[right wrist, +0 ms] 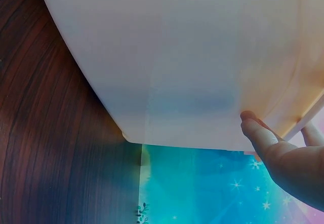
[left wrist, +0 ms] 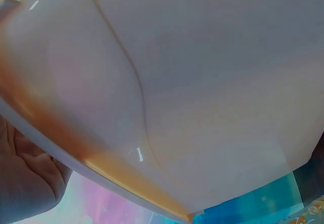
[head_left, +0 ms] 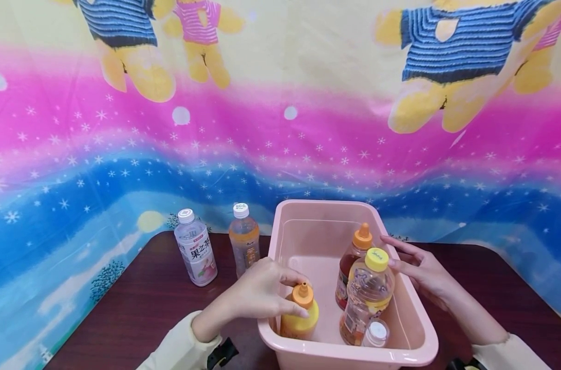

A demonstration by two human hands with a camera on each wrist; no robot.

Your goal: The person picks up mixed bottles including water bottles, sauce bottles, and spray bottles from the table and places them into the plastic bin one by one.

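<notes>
The bottle (head_left: 298, 328) is squat and yellow, with an orange cap tapering to a narrow nozzle; held around the cap, it is roughly upright inside the near left corner of the tub (head_left: 348, 351), its base hidden by the rim. The tub is pale pink, deep and rectangular, with rounded corners and a flared lip, and sits upright, mouth up.

Location: tabletop station, apparently indoors; the type of room cannot be determined. Rear boundary: a creased fabric backdrop (head_left: 280, 146) printed with plush figures (head_left: 461, 51) in striped tops, snowflakes and bands of pink and blue. Work area: a dark, wood-grain surface (head_left: 137, 303) directly in front of the backdrop, carrying a pink plastic tub (head_left: 326, 357) and two drink bottles (head_left: 197, 254).
</notes>
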